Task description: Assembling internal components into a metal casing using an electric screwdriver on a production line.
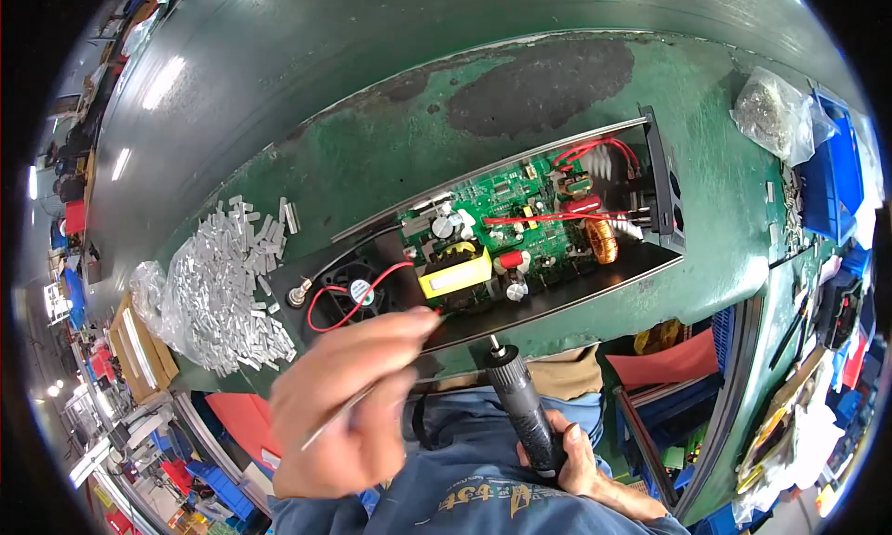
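Gripping tweezers (346,412) and screwdriver (525,414), hands closed.

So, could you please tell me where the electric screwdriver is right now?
In the head view, the electric screwdriver is low and centre-right, gripped in the right hand, its tip pointing up at the near edge of the open black case.

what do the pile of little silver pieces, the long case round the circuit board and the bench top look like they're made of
Pile of little silver pieces: probably bare aluminium; pale, matt-bright, cut in straight blocks.
Long case: apparently metal with a black coat; thin straight walls, a paler bare edge along the far rail.
Bench top: a green coating, perhaps paint or a mat, worn through to dark patches; what lies under it cannot be told.
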{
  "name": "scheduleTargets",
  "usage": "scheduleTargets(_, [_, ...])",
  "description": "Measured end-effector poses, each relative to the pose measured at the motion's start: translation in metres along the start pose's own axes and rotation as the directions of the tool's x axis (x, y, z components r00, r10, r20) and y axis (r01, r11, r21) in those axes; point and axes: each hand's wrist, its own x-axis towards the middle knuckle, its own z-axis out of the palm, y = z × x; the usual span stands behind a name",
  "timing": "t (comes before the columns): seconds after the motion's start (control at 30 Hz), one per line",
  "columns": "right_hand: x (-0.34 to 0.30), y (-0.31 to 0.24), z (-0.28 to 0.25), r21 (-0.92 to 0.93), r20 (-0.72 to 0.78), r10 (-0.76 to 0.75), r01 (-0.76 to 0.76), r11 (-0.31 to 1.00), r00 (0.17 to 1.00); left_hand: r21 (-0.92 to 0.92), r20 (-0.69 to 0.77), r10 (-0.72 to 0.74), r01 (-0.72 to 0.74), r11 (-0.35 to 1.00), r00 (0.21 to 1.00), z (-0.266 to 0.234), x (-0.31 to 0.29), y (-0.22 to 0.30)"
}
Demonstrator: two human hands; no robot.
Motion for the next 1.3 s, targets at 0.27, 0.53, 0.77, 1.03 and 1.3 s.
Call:
scheduleTargets(0.27, [0.002, 0.006, -0.001, -0.069, -0.002, -0.044, 0.044, 0.997, 0.999, 0.526, 0.409, -0.007, -0.23, 0.819, 0.912, -0.001, 0.004, 0.018])
scheduleTargets(0.53, [0.004, 0.008, 0.006, -0.154, -0.073, -0.093, 0.081, 0.985, 0.993, 0.554, 0.51, 0.012, -0.339, 0.761, 0.86, 0.008, 0.002, -0.003])
scheduleTargets(0.77, [0.013, 0.017, 0.01, -0.017, -0.137, -0.121, 0.119, 0.993, 0.983, 0.49, 0.532, 0.028, -0.335, 0.805, 0.846, 0.006, 0.007, -0.007])
scheduleTargets(1.03, [0.024, 0.014, -0.01, 0.354, 0.337, 0.183, -0.304, 0.885, 0.924, 0.458, 0.503, -0.026, -0.241, 0.856, 0.864, 0.006, 0.007, -0.005])
scheduleTargets(1.3, [0.017, 0.014, 0.002, 0.281, 0.244, 0.097, -0.166, 0.945, 0.965, 0.464, 0.497, -0.005, -0.26, 0.847, 0.868, 0.007, 0.007, -0.005])
